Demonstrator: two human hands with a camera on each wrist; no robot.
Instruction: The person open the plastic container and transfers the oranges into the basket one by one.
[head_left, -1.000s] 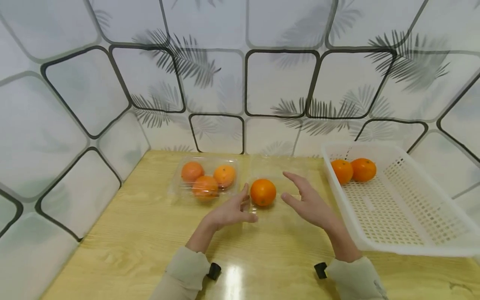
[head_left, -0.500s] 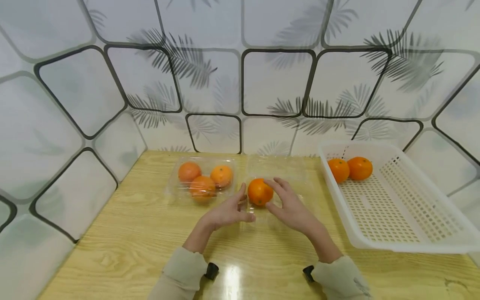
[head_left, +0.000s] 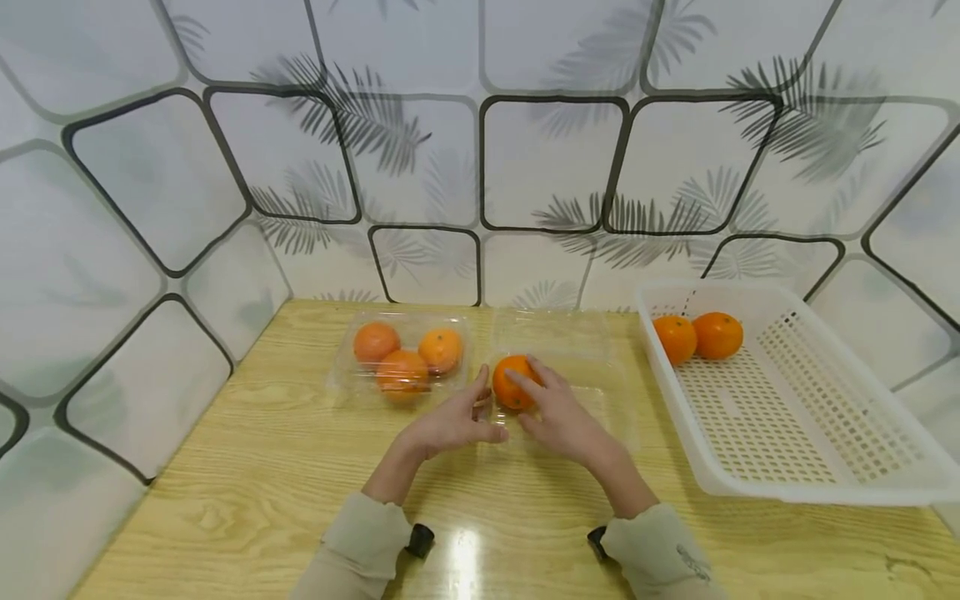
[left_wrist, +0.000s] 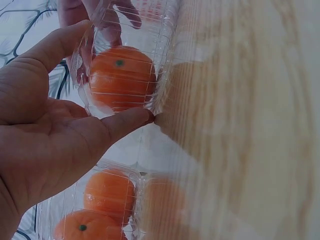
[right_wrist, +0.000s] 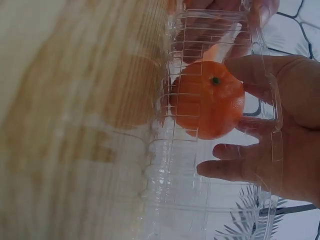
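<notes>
An orange (head_left: 512, 382) sits at the left end of a clear plastic clamshell box (head_left: 607, 404). My right hand (head_left: 562, 418) reaches in from the right and grips the orange, fingers over its far side and thumb (right_wrist: 240, 67) against it; two other fingers stay extended beside it. At the box's left front corner, my left hand (head_left: 447, 425) rests with fingers fairly straight. Its thumb (left_wrist: 75, 37) lies by the rim and another finger (left_wrist: 130, 120) by the side wall. The lid (head_left: 551, 329) lies folded back toward the wall.
Left of the open box, a second clear box (head_left: 345, 367) contains three oranges (head_left: 402, 375). A white perforated basket (head_left: 697, 458) stands at the right with two oranges (head_left: 718, 336) in its far left corner. Patterned walls (head_left: 551, 167) close off the back and left of the wooden table (head_left: 270, 475).
My right hand has moved left over the open box and closed round the orange, which has shifted very slightly left. The left hand stays at the box corner.
</notes>
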